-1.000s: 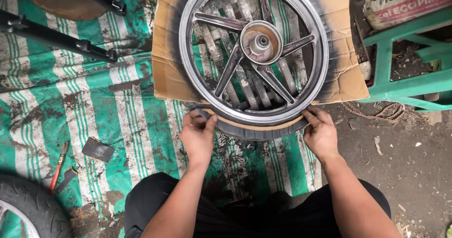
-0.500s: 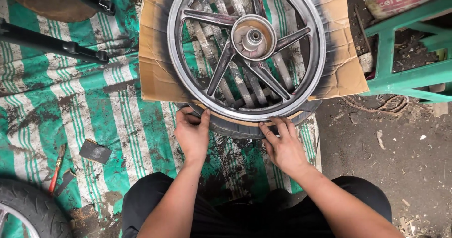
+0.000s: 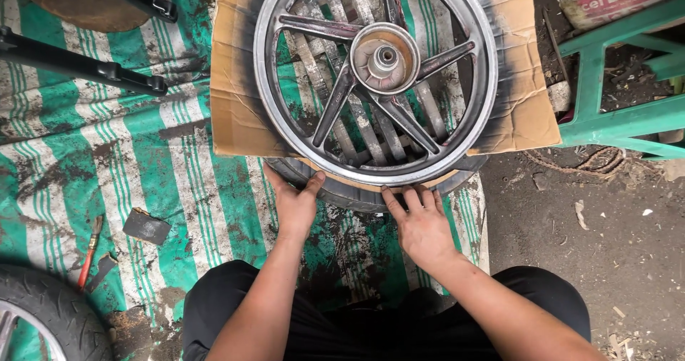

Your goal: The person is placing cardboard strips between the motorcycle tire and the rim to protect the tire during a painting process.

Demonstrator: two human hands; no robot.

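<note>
Right hand (image 3: 422,222) slid leftward; both hands press tyre (image 3: 357,193) under wheel (image 3: 376,75).

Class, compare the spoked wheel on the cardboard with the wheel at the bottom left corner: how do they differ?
The spoked wheel shows almost whole; the corner wheel is cut off by the frame.
The spoked wheel shows a bare metal rim; the corner wheel shows mostly black treaded tyre.
The spoked wheel rests on cardboard with the left hand and right hand at its near edge; no hand is near the corner wheel, on the striped tarp.
Both lie flat.
</note>
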